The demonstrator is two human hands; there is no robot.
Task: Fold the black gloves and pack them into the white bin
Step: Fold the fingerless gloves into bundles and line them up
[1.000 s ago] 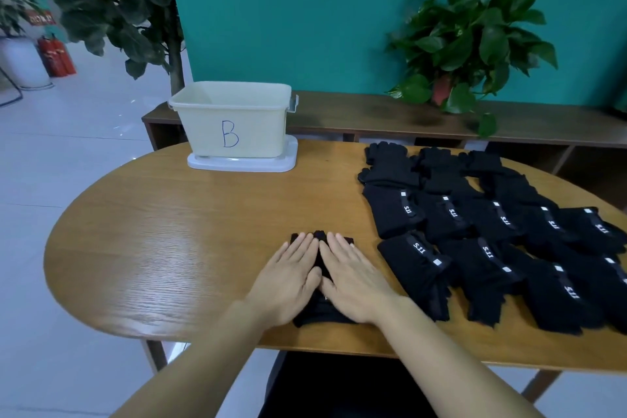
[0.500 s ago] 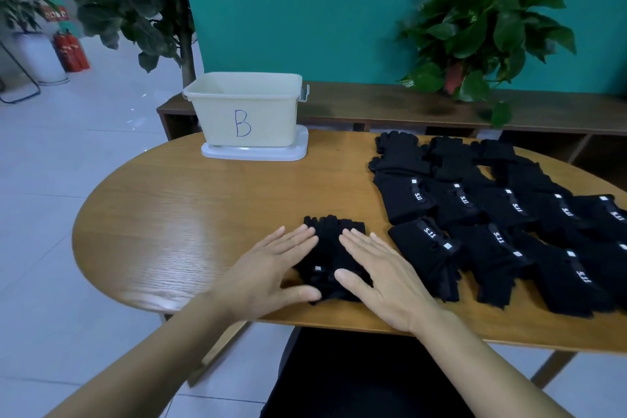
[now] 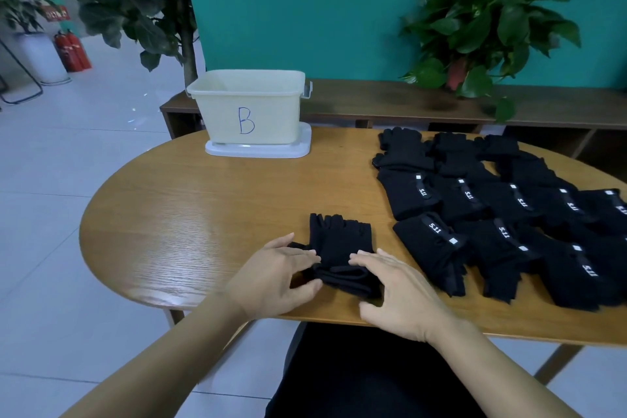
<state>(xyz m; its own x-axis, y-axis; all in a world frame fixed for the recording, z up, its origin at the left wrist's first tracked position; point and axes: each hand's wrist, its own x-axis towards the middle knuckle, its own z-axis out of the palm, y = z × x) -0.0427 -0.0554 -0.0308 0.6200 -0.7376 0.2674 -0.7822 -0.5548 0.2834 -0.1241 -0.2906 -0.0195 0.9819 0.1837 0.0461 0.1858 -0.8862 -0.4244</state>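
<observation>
Oval wooden counter [image 3: 190, 214], white tray [image 3: 295, 149] on it, low wooden shelf [image 3: 373, 102] behind with potted plant [image 3: 485, 20], red fire extinguishers [image 3: 73, 51] far left.

Bare wood of the table [image 3: 190, 214] runs open from its near edge up to the white bin [image 3: 249, 108], which stands on a white lid [image 3: 258, 149] at the far edge (its mouth unobstructed from above). The right half is blocked by rows of black gloves [image 3: 502, 214] lying close together.
</observation>
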